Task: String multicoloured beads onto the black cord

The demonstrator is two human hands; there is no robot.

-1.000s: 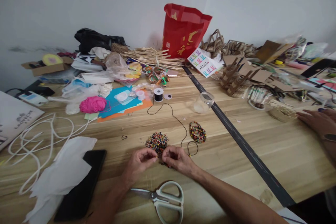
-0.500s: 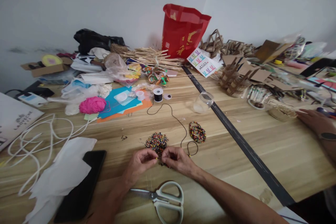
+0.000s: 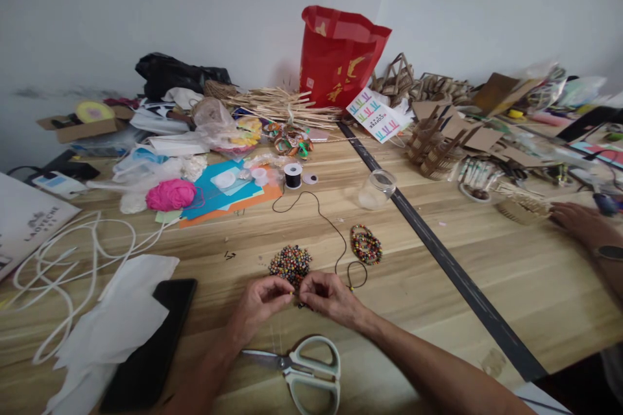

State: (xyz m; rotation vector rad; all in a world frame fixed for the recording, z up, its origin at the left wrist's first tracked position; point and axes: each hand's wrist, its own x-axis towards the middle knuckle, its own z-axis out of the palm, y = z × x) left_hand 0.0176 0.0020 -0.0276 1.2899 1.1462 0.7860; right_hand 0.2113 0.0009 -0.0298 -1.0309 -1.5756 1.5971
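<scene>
In the head view, my left hand (image 3: 265, 301) pinches a tiny yellow bead (image 3: 292, 294) between thumb and forefinger. Close against it, my right hand (image 3: 328, 297) is also pinched, on a thin black cord (image 3: 335, 227) whose tip is too small to make out. This cord runs from a spool (image 3: 293, 176) and curls in a loop beside my right wrist. Just beyond my fingertips lies a heap of multicoloured beads (image 3: 291, 264). Coiled beaded strings (image 3: 366, 245) rest right of the heap. Below my hands lie scissors (image 3: 311, 373) with pale handles.
A clear jar (image 3: 377, 189) stands beside a black strip (image 3: 438, 243) crossing the wooden table. Pink yarn (image 3: 171, 195), white cable (image 3: 97, 233) and a black phone-like slab (image 3: 150, 350) under white tissue lie left. At right, another person's hand (image 3: 579, 220) rests near a woven piece (image 3: 523, 207).
My hands keep almost the same pinch, and the yellow bead shows a little less between the fingertips. At far right, a dark blue object near the other person's hand has shifted.
</scene>
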